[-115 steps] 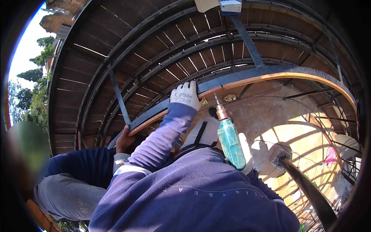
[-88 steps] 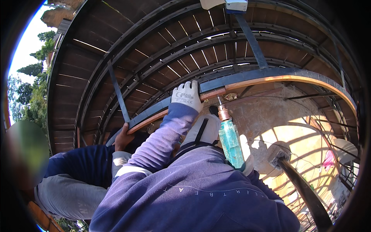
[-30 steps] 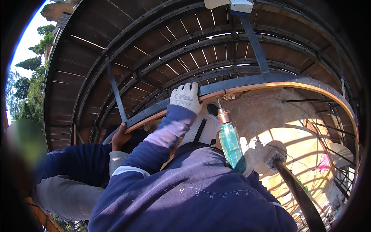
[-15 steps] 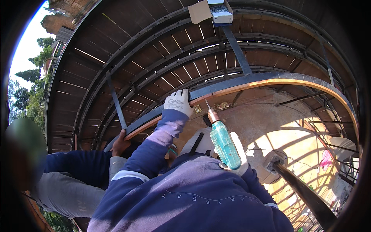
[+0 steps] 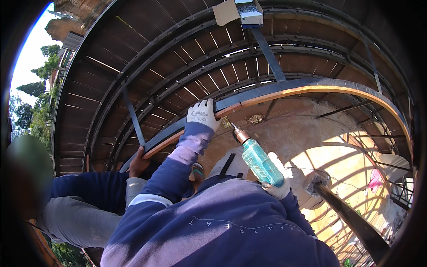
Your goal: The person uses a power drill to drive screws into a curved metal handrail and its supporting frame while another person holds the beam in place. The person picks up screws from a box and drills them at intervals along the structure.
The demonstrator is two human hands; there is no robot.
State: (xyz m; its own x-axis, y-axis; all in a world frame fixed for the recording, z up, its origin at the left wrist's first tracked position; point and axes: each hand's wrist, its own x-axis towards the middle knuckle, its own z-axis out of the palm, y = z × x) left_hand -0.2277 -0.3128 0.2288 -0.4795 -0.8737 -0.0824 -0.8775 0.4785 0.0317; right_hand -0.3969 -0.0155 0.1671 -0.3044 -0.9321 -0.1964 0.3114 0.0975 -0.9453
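My left hand point(image 5: 202, 114), in a white work glove, is closed over a curved dark metal rail point(image 5: 251, 95). An orange-brown strip point(image 5: 289, 92) runs along the rail's near side. In my gloved right hand point(image 5: 281, 180) is a teal power drill point(image 5: 261, 163), its brown nose and thin bit point(image 5: 234, 126) pointing up and left. The bit's tip is just below the rail, near my left hand, and seems apart from it. My right fingers are partly hidden behind the drill.
At the left, a co-worker's bare hand point(image 5: 139, 163) holds the same rail. An opened cardboard box point(image 5: 251, 18) of small metal pieces stands at the far side. Curved tiers of dark boards point(image 5: 155, 53) lie beyond. A dark post point(image 5: 349, 220) rises at the lower right, near loose cables.
The drill has tilted further left and its tip has dropped a little away from the rail. My left hand stays on the rail; the whole view has shifted slightly.
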